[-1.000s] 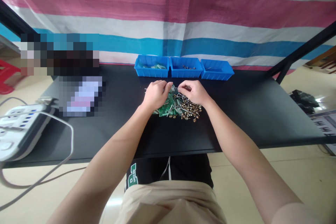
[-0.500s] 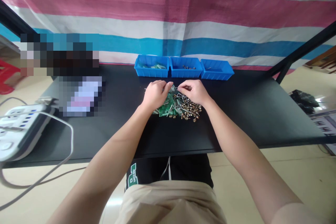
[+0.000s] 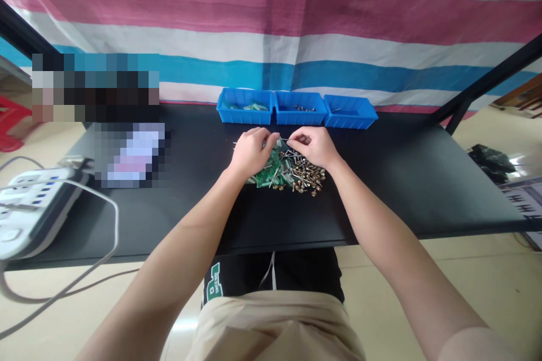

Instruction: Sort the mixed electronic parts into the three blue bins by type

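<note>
Mixed heap of small parts lying mid-bench, just short of the three blue bins: green pieces toward the left, brass-headed pieces toward the right, thin silvery pins scattered through the middle and the far edge. One thin pin, it seems, bridging the gap between the two hands at the heap's far edge; too small to say for sure whether one piece or two.

Left hand resting on the green side of the heap, fingers curled in and pinched at the tips, apparently on the near end of that pin. Right hand over the brass side, thumb and forefinger closed to a fine pinch on the other end, remaining fingers tucked.

Best handled, judging from this: only fingertips on the pin, wrists planted on the bench for steadiness, a lift straight up out of the heap so neighbouring pins do not snag and drag along. Worth separating one piece at a time; tangled shanks likely to scatter parts across the black surface, where dark or thin ones would be hard to spot.

Beyond the heap: left bin holding green pieces, middle bin a few brass ones, right bin nearly bare with what may be a single pin. Further left, a white power strip with its cable at the bench edge; striped tarpaulin behind.
</note>
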Tool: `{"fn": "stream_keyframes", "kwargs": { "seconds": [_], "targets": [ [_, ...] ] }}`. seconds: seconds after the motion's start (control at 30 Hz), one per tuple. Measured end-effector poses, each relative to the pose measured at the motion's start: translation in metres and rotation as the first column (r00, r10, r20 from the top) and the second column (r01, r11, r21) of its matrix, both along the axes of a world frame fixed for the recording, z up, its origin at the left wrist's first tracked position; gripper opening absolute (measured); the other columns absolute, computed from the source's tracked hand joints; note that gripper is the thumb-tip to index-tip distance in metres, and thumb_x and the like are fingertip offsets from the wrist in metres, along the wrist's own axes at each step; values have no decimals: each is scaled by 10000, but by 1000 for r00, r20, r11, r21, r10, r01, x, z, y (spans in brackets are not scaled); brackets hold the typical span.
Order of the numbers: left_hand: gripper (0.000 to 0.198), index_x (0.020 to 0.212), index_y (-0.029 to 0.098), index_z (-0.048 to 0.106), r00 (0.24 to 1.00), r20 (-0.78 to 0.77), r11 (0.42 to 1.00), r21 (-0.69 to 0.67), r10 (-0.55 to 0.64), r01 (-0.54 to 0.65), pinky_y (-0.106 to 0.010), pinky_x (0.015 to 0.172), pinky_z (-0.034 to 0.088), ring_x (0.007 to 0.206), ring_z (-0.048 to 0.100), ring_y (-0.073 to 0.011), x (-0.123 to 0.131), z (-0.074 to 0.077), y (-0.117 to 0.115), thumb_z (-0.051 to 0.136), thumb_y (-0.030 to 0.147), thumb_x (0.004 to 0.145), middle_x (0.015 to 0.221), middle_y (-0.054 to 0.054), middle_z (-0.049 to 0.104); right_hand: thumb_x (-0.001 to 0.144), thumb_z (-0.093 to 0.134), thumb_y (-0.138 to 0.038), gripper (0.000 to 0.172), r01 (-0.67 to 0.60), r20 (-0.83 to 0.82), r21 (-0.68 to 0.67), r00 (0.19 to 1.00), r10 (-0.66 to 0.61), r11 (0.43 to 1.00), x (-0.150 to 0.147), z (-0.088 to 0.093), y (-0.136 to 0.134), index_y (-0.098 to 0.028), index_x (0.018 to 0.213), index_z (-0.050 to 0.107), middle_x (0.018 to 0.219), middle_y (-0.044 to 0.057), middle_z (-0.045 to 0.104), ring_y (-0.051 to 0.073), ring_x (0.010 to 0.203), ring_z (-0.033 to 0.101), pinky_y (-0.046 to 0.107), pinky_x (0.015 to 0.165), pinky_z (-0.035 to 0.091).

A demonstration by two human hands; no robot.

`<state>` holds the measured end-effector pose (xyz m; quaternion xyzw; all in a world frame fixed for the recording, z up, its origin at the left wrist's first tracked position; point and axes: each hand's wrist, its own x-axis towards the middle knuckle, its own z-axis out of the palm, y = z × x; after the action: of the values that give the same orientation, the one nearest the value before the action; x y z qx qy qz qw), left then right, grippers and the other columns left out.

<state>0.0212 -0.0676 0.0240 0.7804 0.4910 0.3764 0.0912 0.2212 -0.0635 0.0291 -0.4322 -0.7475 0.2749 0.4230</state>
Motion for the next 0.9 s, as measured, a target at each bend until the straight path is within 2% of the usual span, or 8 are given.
{"fn": "stream_keyframes", "kwargs": {
  "seconds": [0.27, 0.9],
  "targets": [
    [349, 705, 177, 596, 1000, 4, 1000, 6, -3, 3, -289, 640, 399, 644, 531, -154, -1, 0, 0, 524, 367, 989, 681, -27, 592, 790, 692, -317, 153, 0, 8, 1, 1000, 0, 1000, 0, 0, 0, -171, 742, 702, 673, 22, 686, 126, 569, 564, 268, 568, 435],
    [360, 683, 183, 565, 1000, 10, 998, 53, -27, 27, -288, 611, 360, 615, 487, -143, -1, -2, 1, 515, 354, 995, 652, -17, 545, 816, 670, -330, 174, -20, 17, 2, 1000, 20, 1000, 0, 0, 0, -175, 740, 688, 683, 17, 675, 129, 592, 546, 273, 579, 419]
  ]
}}
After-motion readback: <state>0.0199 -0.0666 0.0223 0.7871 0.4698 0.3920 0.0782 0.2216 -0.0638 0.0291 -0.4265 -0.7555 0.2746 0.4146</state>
